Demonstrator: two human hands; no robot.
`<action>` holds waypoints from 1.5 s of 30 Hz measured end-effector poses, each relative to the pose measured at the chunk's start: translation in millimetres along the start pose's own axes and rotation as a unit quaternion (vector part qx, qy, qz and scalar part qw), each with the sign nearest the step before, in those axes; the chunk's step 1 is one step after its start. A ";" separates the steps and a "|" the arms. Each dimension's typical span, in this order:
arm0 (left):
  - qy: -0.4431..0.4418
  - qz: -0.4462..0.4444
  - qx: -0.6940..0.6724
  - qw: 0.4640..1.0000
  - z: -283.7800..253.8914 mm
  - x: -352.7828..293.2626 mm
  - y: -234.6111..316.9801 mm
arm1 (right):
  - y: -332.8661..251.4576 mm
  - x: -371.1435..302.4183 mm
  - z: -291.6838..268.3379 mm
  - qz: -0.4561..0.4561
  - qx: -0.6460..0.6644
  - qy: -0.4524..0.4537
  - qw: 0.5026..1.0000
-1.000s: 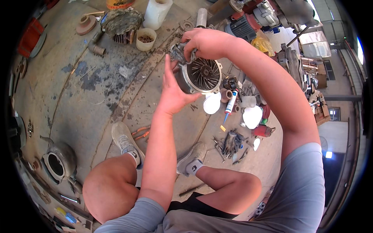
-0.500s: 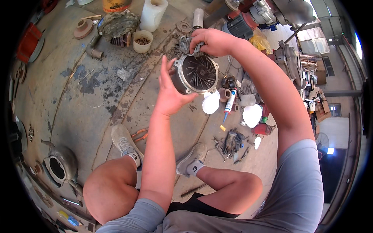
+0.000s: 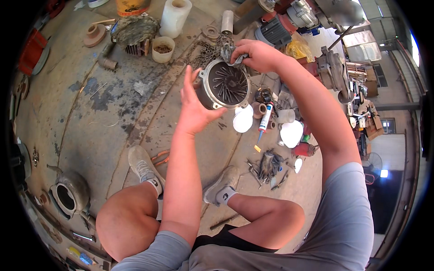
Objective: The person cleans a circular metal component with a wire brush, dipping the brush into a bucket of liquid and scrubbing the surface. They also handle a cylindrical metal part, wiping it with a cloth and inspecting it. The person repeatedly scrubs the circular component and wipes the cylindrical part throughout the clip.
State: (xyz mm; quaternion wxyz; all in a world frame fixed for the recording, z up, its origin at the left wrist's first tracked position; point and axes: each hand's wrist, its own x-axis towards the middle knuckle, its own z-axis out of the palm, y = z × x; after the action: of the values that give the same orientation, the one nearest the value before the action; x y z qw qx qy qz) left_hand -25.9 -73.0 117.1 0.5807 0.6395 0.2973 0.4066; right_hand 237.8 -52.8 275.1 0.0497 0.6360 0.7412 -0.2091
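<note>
A round metal housing (image 3: 204, 94) with a bright flanged rim and curved vanes inside its open face is tilted toward me. My left hand (image 3: 195, 108) grips its left and lower side, the thumb along the bottom of the rim and the fingers behind. In my right hand (image 3: 257, 55) is a crumpled grey rag (image 3: 236, 58), pinched at the upper right edge of the rim. Fingers and cloth cover part of that edge. Just behind the housing lies a heap of dark chain (image 3: 203, 53).
Right of the housing are a sealant tube (image 3: 266, 118), white discs (image 3: 243, 119) and a pile of small tools (image 3: 271, 166). Beyond stand a tub of small parts (image 3: 163, 49), a plastic film roll (image 3: 175, 18) and a motor (image 3: 274, 31). A pump casing (image 3: 71, 192) lies at left.
My right hand has moved the rag right and slightly down along the rim, uncovering more of the chain. The left hand keeps its hold on the housing.
</note>
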 end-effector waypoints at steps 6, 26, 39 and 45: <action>-0.010 -0.033 -0.034 0.999 3.5 -1.5 9.1 | 15.4 -34.0 24.3 0.045 0.062 0.062 0.995; 0.012 0.002 0.009 1.000 7.1 -7.0 5.3 | -9.4 -75.5 83.1 0.244 0.186 0.331 0.892; 0.016 -0.006 -0.002 1.000 7.8 -8.3 9.3 | -43.9 -97.9 79.3 0.204 -0.060 0.202 0.956; 0.016 -0.023 -0.004 1.000 7.2 -9.6 12.7 | -66.1 -114.8 98.9 0.259 -0.023 0.218 0.941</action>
State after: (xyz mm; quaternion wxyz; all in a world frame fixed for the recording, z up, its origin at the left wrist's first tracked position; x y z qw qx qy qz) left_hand -25.6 -86.6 128.0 0.5876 0.6240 0.3192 0.4043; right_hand 176.4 -202.4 240.7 -0.0460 0.8345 0.5483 -0.0288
